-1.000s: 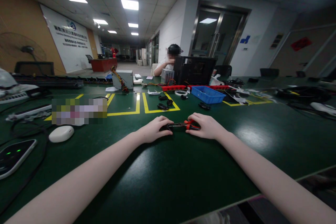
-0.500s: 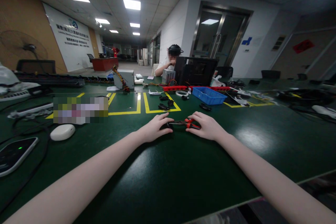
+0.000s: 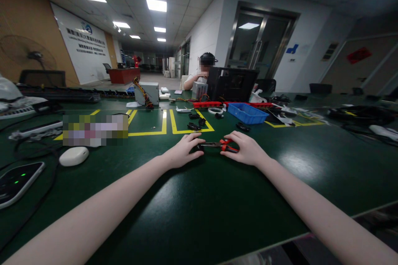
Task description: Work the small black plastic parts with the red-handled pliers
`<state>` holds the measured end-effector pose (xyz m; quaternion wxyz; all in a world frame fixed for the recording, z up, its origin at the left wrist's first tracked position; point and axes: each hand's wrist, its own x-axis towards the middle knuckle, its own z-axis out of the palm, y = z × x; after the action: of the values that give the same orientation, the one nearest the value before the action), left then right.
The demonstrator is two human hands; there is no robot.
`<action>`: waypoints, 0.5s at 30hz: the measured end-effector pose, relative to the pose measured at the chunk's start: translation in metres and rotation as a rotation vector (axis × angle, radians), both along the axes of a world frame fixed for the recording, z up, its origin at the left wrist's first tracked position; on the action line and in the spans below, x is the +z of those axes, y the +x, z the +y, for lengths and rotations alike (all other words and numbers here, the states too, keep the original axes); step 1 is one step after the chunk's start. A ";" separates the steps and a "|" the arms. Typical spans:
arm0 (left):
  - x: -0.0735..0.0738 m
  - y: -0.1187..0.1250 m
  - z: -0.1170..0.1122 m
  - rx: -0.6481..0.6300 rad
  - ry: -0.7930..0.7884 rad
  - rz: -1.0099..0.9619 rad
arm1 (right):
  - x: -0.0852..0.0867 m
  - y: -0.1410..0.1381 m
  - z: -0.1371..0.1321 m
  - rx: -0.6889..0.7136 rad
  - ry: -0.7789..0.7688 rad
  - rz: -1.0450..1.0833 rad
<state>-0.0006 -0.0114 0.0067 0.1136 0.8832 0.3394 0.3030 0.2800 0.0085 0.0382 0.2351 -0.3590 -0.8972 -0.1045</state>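
My right hand (image 3: 247, 149) is closed around the red and black handles of a pair of pliers (image 3: 214, 145). Their metal jaws point left, toward my left hand (image 3: 185, 151). Between the thumb and fingers of that hand is a small black piece (image 3: 199, 148), partly hidden, its kind too small to make out. The jaw tips meet this piece or lie right beside it. Just beyond my hands, several black coiled cables (image 3: 194, 126) lie on the green table (image 3: 199, 207), some within a yellow tape outline.
A blue bin (image 3: 248, 114) stands behind my right hand. Farther back are a black computer case (image 3: 231, 85), a power supply (image 3: 146, 93) and another person (image 3: 199, 78). To the left lie a white rounded case (image 3: 74, 156), a phone-like device (image 3: 20, 182) and dark cables.
The pliers and my right hand have shifted very slightly; both hands keep their grip. A second green light now shows on the device at the left.
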 end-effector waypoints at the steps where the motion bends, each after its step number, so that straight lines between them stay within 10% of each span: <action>1: 0.000 0.000 0.000 0.002 0.004 0.005 | 0.000 0.000 0.000 0.000 -0.001 0.004; 15: 0.002 0.000 0.000 0.013 0.036 -0.015 | 0.002 0.000 -0.002 0.009 -0.013 0.026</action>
<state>-0.0005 -0.0118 0.0088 0.0984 0.8805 0.3390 0.3163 0.2801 0.0067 0.0397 0.2449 -0.3580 -0.8962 -0.0929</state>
